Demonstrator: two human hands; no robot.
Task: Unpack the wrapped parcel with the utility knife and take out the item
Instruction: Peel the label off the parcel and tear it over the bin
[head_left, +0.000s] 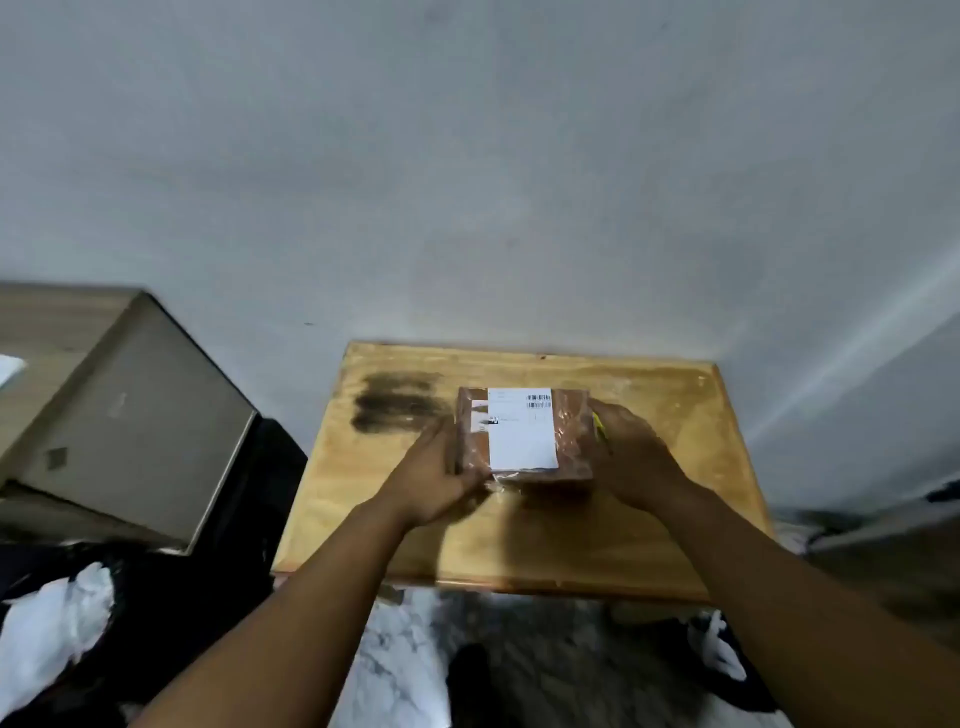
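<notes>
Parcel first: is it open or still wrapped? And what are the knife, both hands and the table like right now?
Parcel: still wrapped in clear plastic, label up, resting on the table.
Knife: held in the right hand, only a yellow sliver shows; blade cannot be seen.
Left hand: grips the parcel's left side.
Right hand: curled round the knife, against the parcel's right side.
Table: wooden, dark stain at back left.

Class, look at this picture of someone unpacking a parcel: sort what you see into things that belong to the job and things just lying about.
Belongs to the job:
- parcel, with its white label
- left hand and right hand, holding the parcel's sides
- yellow object in the right grip, likely the knife
- wooden table

Lying about:
- grey box
- white bag
</notes>
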